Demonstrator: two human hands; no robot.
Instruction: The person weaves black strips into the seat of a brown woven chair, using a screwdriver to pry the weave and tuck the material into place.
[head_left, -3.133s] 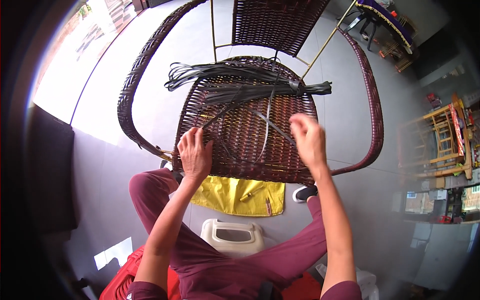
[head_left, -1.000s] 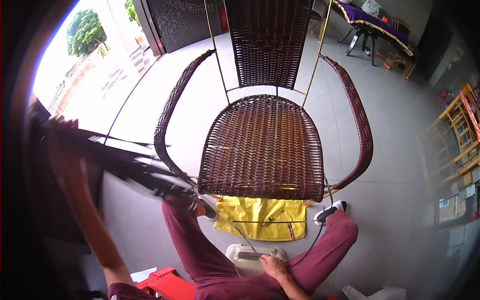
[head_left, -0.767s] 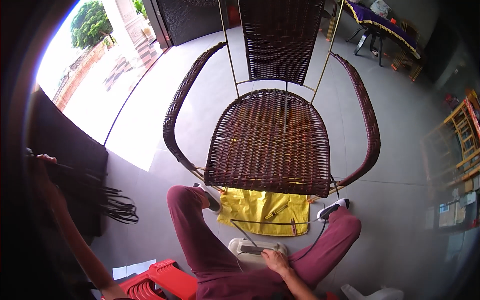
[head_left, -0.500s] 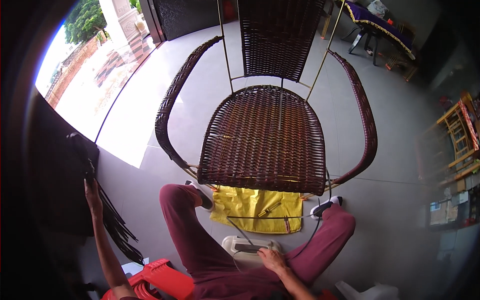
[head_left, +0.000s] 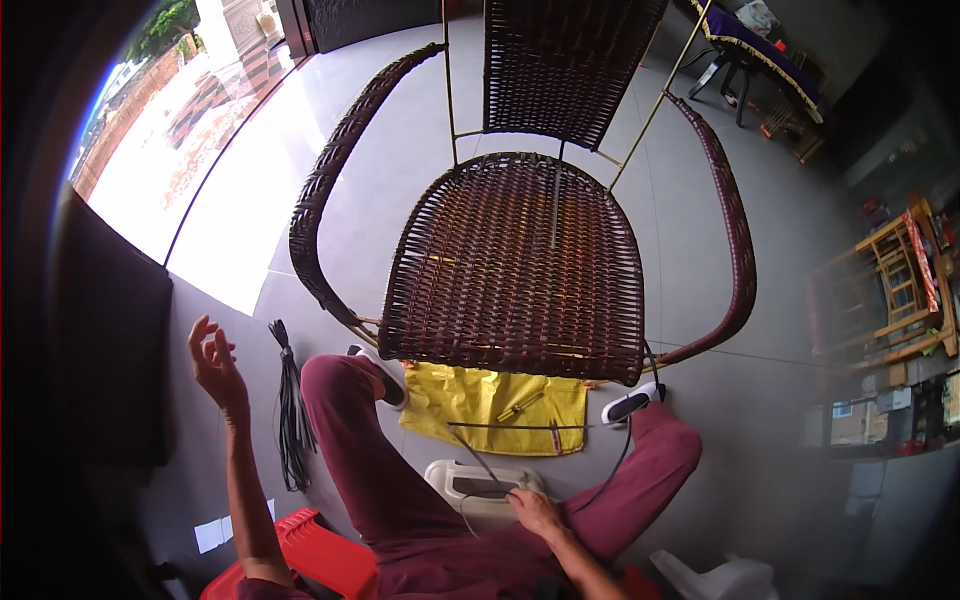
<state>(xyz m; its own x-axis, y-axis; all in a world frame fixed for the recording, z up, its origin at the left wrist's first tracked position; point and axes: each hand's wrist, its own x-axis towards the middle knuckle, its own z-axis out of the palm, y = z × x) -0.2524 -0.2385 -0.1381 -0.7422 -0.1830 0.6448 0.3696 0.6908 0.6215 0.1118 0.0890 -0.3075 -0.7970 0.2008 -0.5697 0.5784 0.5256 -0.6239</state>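
Note:
A dark brown woven armchair (head_left: 515, 265) stands in front of me, its seat toward my knees. My left hand (head_left: 217, 368) is raised at the left, empty, its fingers apart and a little curled. Beside it, a bundle of long dark weaving strips (head_left: 290, 410) lies on the floor by my left knee. My right hand (head_left: 535, 511) is between my thighs, fingers closed on a dark weaving strip (head_left: 476, 455). Part of this strip bends across a yellow sheet (head_left: 425, 400); another stretch runs over my right leg toward the seat's front right corner.
On the yellow sheet lie a yellow-handled tool (head_left: 520, 406) and a small reddish tool (head_left: 555, 436). A beige stool (head_left: 445, 480) stands between my legs, with red plastic stools (head_left: 325, 560) at lower left. Wooden furniture (head_left: 890, 275) is at right; a bright doorway (head_left: 225, 150) opens at upper left.
My left hand has let go of the strip bundle, which now lies on the floor, and has moved slightly right. My right hand stays on its strip. The whole view has shifted a little.

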